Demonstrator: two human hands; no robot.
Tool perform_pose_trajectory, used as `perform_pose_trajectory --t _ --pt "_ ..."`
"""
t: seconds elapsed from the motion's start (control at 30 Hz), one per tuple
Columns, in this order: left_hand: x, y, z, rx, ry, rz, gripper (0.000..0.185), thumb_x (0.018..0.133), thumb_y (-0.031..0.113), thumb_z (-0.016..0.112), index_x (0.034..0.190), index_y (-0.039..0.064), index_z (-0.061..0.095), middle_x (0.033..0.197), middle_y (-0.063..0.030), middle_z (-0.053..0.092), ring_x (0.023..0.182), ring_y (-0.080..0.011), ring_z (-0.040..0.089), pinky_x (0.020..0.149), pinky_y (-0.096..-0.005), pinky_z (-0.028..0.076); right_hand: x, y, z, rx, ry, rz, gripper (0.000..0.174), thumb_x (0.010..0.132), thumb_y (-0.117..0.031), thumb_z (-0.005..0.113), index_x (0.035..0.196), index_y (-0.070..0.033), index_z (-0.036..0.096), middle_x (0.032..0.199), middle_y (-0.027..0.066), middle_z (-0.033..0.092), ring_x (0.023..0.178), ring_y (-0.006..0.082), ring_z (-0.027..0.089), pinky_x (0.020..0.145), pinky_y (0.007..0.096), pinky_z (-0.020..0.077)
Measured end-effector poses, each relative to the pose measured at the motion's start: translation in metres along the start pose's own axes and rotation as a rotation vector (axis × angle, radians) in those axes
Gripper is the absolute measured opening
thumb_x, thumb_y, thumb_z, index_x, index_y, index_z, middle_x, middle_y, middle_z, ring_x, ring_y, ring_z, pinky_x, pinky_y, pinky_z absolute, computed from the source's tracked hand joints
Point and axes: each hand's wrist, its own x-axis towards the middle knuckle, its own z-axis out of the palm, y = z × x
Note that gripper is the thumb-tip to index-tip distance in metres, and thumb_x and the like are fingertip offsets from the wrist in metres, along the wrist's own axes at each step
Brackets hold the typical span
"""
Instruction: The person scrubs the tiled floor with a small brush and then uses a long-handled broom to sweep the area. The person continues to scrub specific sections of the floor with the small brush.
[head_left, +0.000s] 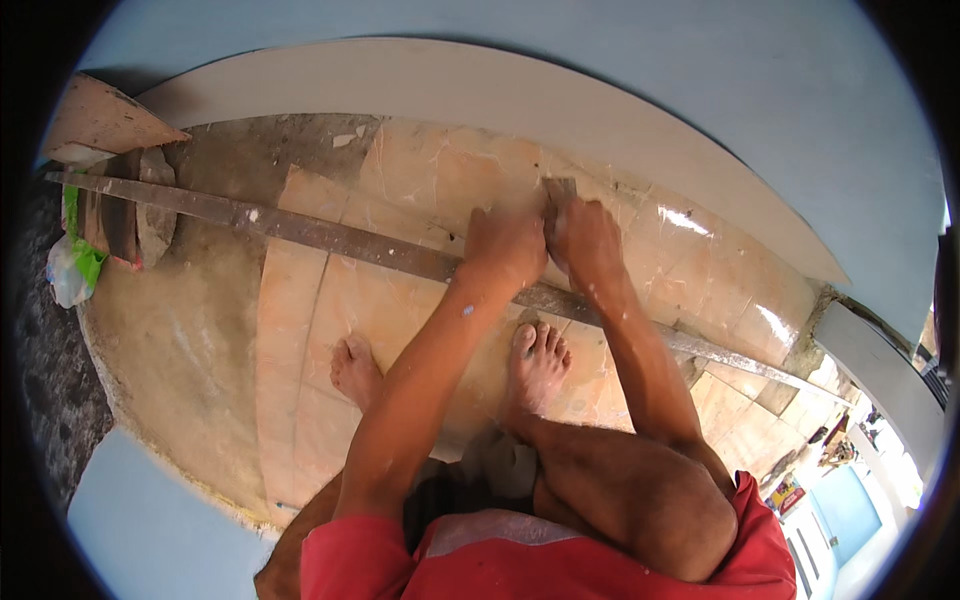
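Note:
Just above a long, dirty straight bar (360, 246) on the tiled floor, my two hands are close together. My right hand (592, 236) is closed round a flat, dark, scraper-like piece (559, 189), whose wide end points toward the board along the wall. Beside it, my left hand (506, 240) is blurred, with its fingers bent close to the same piece; whether it grips anything cannot be told. The bar runs beneath my forearms, from the far left to the lower right. My bare feet rest on the tiles below it.
A long pale board (450, 82) stands along the blue wall (675, 52). At the left are a wooden panel (112, 116), a stone slab (156, 225) and a green and clear plastic bag (75, 270). Rough cement (180, 337) borders the tiles. Several small items lie at the far right.

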Motion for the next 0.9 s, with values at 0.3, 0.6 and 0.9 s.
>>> perform_pose_trajectory --t 0.3,0.6,0.9 --pt "0.013 -0.007 -0.006 -0.014 -0.100 -0.017 0.034 0.094 0.016 0.066 0.128 0.013 0.064 0.106 -0.0139 0.079 0.113 -0.0349 0.073 0.100 -0.0520 0.051 0.013 -0.009 -0.001 0.002 0.022 -0.004 0.030 0.097 -0.020 0.057 0.118 -0.005 0.074 0.094 0.0303 0.076 0.091 0.0493 0.075 0.082 0.0570 0.0604" --pt "0.017 -0.013 -0.019 -0.036 -0.114 0.004 0.040 0.092 0.013 0.064 0.131 0.011 0.070 0.101 -0.0182 0.080 0.102 -0.0377 0.076 0.093 -0.0506 0.058 0.015 -0.013 -0.003 0.054 0.096 -0.058 0.032 0.099 -0.020 0.057 0.120 -0.004 0.073 0.096 0.0313 0.075 0.092 0.0495 0.075 0.082 0.0573 0.0600" --pt "0.019 -0.018 -0.015 -0.027 -0.179 -0.005 0.039 0.092 0.016 0.065 0.131 0.011 0.069 0.109 -0.0175 0.079 0.111 -0.0364 0.075 0.096 -0.0518 0.056 0.020 -0.014 -0.008 0.028 0.001 -0.081 0.032 0.099 -0.020 0.056 0.122 -0.006 0.073 0.097 0.0312 0.075 0.094 0.0488 0.074 0.084 0.0568 0.0598"
